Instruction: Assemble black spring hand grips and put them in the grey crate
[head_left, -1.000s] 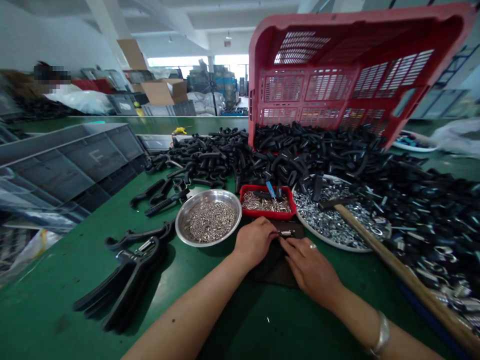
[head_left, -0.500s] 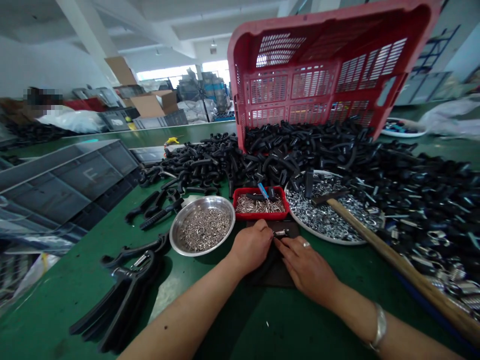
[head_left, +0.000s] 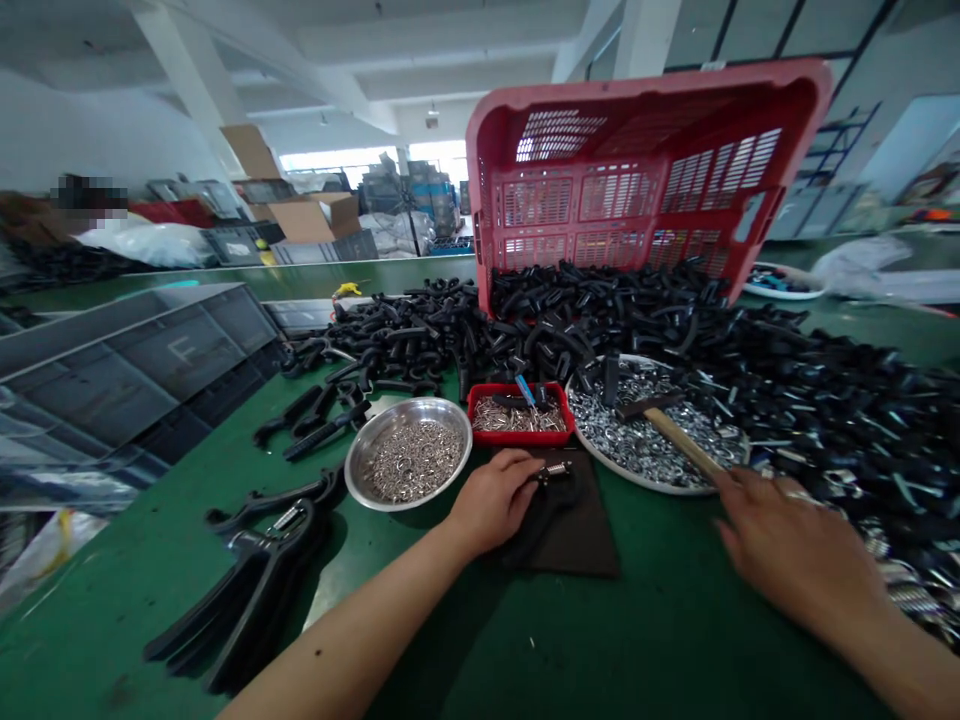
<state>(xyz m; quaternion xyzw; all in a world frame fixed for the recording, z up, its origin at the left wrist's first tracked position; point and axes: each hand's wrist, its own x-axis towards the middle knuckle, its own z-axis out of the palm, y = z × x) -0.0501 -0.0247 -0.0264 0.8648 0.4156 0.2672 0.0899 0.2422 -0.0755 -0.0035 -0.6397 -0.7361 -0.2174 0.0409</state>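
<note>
Our left hand [head_left: 491,500] pins a black handle [head_left: 551,495] flat on the dark mat [head_left: 592,540]. Its grip is clenched over the near end, and a small spring [head_left: 556,467] sits at the handle's far end. Our right hand [head_left: 795,550] is out to the side, at the wooden shaft of the hammer [head_left: 675,440], whose head lies in the round pan [head_left: 637,478] of bright hardware. That hand is blurred, so we cannot tell whether its grip is closed on the shaft or only touching it.

We judge this piece to be partway: the spring is seated and the handle has no mate on it. A few finished pieces [head_left: 247,590] lie stacked at our left. A far larger heap of black parts [head_left: 675,310] spills from the tipped red crate [head_left: 637,170], so most of the lot looks undone.

Just beyond the mat stand a steel bowl [head_left: 360,470] of small rings and a red tray [head_left: 520,437] of pins. The table [head_left: 660,640] is green and crowded. Grey bins [head_left: 150,350] lean at its left edge. Behind them is a bright workshop hall with cardboard boxes [head_left: 319,212] and white pillars.
</note>
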